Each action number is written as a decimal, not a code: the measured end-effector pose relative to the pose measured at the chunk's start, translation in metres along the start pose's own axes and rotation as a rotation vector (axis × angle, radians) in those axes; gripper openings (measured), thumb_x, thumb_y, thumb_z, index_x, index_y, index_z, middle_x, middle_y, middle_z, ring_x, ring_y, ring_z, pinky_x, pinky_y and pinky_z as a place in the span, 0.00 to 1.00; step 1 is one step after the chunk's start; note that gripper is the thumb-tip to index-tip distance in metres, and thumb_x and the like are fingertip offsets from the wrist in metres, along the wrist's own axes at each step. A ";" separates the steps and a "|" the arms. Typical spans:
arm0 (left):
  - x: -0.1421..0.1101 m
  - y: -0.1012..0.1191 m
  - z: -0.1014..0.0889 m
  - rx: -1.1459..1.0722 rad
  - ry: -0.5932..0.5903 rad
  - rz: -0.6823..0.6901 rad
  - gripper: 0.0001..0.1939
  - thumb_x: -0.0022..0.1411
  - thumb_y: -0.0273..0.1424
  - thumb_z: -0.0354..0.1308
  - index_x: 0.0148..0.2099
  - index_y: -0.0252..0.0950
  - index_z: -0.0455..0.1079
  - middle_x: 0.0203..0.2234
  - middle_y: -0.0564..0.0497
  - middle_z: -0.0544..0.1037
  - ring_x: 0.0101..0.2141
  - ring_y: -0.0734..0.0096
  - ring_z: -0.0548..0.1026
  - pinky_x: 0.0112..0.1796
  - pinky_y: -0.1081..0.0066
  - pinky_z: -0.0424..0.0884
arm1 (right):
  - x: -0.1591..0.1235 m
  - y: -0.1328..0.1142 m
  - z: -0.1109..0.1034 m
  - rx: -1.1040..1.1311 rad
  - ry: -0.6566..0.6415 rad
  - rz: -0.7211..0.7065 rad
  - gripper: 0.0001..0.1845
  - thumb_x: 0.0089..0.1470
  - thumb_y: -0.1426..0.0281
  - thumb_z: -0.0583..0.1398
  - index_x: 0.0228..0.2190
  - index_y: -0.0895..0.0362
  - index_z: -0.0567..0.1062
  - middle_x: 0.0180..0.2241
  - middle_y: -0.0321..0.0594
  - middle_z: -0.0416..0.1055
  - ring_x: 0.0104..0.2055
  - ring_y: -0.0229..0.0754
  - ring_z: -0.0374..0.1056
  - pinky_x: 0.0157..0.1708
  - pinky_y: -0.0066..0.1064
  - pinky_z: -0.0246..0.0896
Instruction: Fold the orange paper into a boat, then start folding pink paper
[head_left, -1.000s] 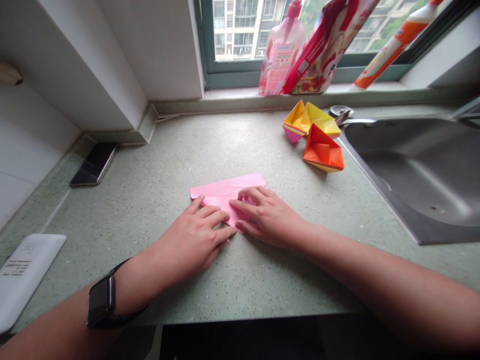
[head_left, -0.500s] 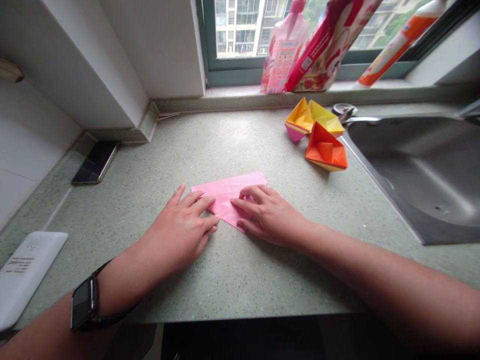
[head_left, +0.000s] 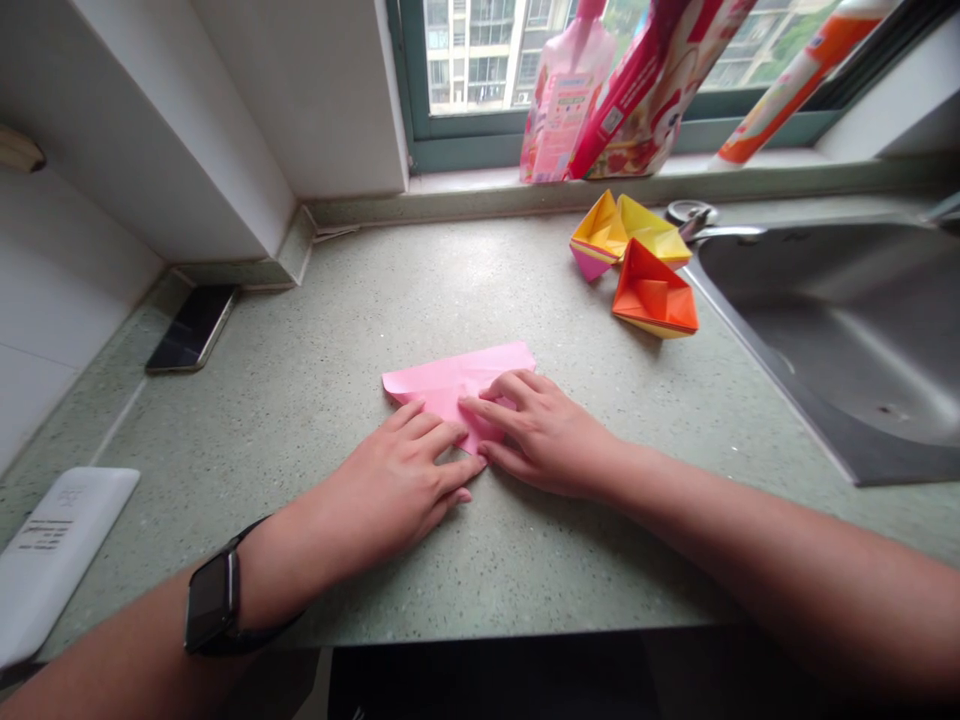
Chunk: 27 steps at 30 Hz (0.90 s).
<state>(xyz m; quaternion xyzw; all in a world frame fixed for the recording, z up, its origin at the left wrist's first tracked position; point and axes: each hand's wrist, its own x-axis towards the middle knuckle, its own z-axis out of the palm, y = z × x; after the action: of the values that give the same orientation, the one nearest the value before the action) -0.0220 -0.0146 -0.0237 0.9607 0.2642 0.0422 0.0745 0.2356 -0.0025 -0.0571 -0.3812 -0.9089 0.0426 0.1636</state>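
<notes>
A folded sheet of pink paper [head_left: 457, 376] lies on the speckled counter, its left corner slightly lifted. My left hand [head_left: 409, 470], with a black watch on the wrist, presses along the paper's lower edge, fingers stretched out and pointing right. On the paper's right part rests my right hand [head_left: 544, 430], fingers bent a little and apart, fingertips down on the sheet. The tips of both hands nearly meet at the paper's bottom corner. Both palms hide portions of the sheet. Neither hand grips it.
Orange [head_left: 654, 292], yellow-orange [head_left: 600, 232] and yellow [head_left: 651, 232] folded paper boats stand beside the steel sink [head_left: 847, 340]. A phone [head_left: 193, 328] and a white flat device [head_left: 64, 550] lie left. A pink bottle [head_left: 564, 105] and red bag [head_left: 637, 100] stand on the sill.
My left hand has slid right and slightly down along the paper's lower edge, toward the right hand. The paper's left corner has lifted a little. My right hand has hardly moved.
</notes>
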 end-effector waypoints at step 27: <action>-0.009 -0.026 -0.034 0.226 -0.112 -0.455 0.18 0.77 0.36 0.54 0.47 0.45 0.88 0.54 0.42 0.83 0.52 0.45 0.77 0.57 0.43 0.72 | 0.002 -0.003 0.000 -0.052 -0.058 0.036 0.24 0.71 0.61 0.60 0.62 0.59 0.78 0.50 0.54 0.75 0.52 0.56 0.67 0.55 0.48 0.66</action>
<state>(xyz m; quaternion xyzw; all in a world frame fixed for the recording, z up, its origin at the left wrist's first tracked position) -0.0470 0.0071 0.0051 0.8796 0.4719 -0.0587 -0.0111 0.2324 -0.0037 -0.0560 -0.4005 -0.9070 0.0330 0.1264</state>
